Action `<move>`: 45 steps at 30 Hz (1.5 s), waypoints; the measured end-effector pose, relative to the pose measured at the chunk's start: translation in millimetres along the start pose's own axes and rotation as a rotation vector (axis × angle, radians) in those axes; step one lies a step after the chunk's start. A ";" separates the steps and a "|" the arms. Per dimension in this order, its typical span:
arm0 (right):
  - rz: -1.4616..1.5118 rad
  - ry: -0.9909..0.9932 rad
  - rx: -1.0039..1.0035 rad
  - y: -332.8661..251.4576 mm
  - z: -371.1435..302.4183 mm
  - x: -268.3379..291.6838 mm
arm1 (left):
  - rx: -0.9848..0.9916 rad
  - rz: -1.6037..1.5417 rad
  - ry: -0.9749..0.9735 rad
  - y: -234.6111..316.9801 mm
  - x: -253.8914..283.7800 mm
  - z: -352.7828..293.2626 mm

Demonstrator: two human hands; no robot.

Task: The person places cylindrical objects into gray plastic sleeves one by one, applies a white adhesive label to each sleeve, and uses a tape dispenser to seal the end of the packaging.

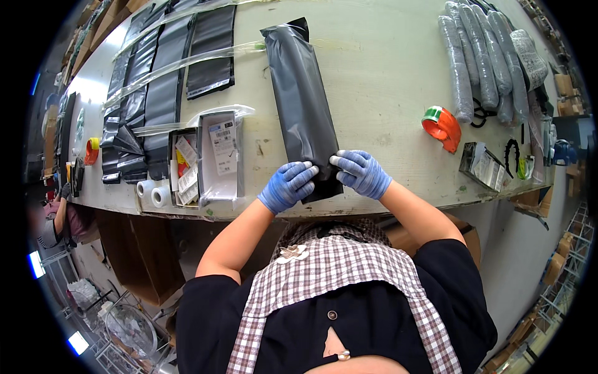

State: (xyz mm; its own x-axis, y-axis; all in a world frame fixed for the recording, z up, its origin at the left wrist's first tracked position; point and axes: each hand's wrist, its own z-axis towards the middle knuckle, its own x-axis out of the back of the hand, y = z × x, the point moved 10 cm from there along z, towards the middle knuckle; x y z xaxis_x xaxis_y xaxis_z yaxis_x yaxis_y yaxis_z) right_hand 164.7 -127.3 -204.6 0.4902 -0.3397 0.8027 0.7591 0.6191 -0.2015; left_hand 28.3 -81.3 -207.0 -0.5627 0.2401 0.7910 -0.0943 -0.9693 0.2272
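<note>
A long, filled black plastic mailing bag (302, 93) lies lengthwise on the table, its near end close to the front edge. My left hand (288, 186), in a blue glove with greyish fingertips, is closed on the left side of that near end. Opposite it, my right hand (362, 173), gloved the same way, pinches the right edge of the bag. Between the two hands the plastic is creased and bunched. The far end of the bag rests on the table with its corners sticking up.
Flat black bags (168, 68) lie at the left under clear tape strips. Nearer stand an open box of labels (221, 156) and small clear rolls (161, 197). Grey wrapped tubes (479, 56), an orange tape dispenser (442, 128) and a small box (483, 167) sit at the right.
</note>
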 end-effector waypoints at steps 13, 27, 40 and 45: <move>0.762 0.062 -1.443 -30.8 -123.8 -33.9 | 1.346 -0.539 0.068 26.6 -44.5 -108.5; 0.755 -0.414 -1.648 -75.9 -186.1 -74.7 | 1.808 -1.189 -0.490 69.3 -91.3 -154.6; 0.727 -0.266 -1.621 -54.6 -156.2 -14.1 | 0.987 -0.179 -0.346 -24.3 84.8 -72.9; 0.693 -0.007 -1.407 -19.8 -108.0 17.3 | 0.779 0.377 -0.230 -120.4 127.6 -107.8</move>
State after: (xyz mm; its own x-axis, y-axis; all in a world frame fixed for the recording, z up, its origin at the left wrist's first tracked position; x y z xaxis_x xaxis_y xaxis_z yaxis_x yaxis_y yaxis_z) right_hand 204.5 -221.9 -247.3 0.9006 -0.2739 0.3374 0.1729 -0.4864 -0.8565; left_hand -120.6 60.3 -194.6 -0.2572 -0.0016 0.9664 0.6953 -0.6948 0.1839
